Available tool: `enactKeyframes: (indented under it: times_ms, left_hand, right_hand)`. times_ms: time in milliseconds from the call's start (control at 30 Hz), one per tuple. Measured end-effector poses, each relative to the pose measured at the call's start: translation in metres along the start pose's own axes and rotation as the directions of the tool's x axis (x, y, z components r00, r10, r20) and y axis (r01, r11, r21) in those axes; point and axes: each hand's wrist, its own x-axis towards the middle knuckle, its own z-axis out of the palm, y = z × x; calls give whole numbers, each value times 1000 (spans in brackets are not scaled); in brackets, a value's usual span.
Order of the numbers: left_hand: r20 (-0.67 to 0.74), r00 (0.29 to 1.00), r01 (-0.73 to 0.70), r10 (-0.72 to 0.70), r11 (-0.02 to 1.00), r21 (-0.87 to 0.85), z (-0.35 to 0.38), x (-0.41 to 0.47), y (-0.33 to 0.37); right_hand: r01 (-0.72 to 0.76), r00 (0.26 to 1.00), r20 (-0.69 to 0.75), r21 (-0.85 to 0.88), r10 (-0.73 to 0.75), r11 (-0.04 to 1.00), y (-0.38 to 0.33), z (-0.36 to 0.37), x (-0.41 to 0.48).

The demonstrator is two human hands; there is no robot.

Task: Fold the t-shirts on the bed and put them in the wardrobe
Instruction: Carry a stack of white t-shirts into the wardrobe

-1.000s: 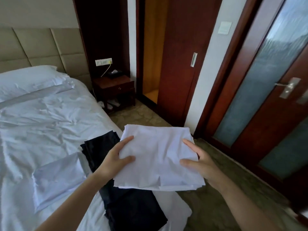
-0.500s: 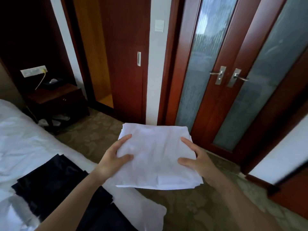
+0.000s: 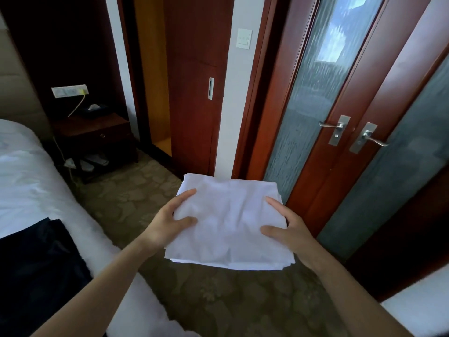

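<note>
**Status: white tee folded and in the air, not yet stowed**

- Fold step looks done for this item. The folded white cotton t-shirt (image 3: 230, 222) is a flat rectangle held over the patterned green-brown carpet (image 3: 126, 203), clear of the white-sheeted bed (image 3: 29, 181), facing the wardrobe.
- Several layers show at its near edge. I can't tell whether it is one shirt or more.
- The left hand (image 3: 167, 223) grips the left edge, thumb and forefinger on top and the other fingers hidden under the cloth.
- The right hand (image 3: 289, 229) does the same on the right edge. Both clamp the fabric and hold nothing else.
- Remaining, as I judge it: carry to the wardrobe and set it down inside.
- A dark navy cloth garment (image 3: 36, 263) lies on the bed at lower left. It is likely the next piece, and I can't tell whether it is folded.

Containers:
- The dark red wooden wardrobe (image 3: 194, 105) has its sliding door pushed aside, leaving a narrow opening on the left. The slice of interior in view shows only yellowish wood panels and no clothes. The rest is hidden behind the door.
- The dark wooden nightstand (image 3: 97, 132) has its drawer closed, contents unseen. Pale items sit on its lower shelf, too small to identify.
</note>
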Motion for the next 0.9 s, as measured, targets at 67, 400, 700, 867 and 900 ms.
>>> enactKeyframes:
  times_ms: [67, 400, 700, 867, 900]
  left_hand:
    - [-27, 1000, 5, -5, 1000, 10, 11, 13, 0]
    - [-177, 979, 117, -104, 991, 61, -10, 100, -13]
    - [-306, 943, 148, -132, 988, 31, -104, 242, -45]
    - [-355, 924, 161, -140, 987, 28, -168, 321, -50]
    - [-366, 919, 170, -148, 985, 29, -179, 334, -51]
  right_hand:
    - [1, 999, 46, -1, -1, 1000, 1, -14, 21]
    - [-4, 971, 239, 90, -18, 996, -11, -9, 156]
    - [70, 929, 361, 51, -84, 996, -63, 55, 352]
    - [95, 906, 407, 74, -117, 993, -97, 102, 456]
    - [99, 899, 422, 73, -121, 992, -102, 112, 474]
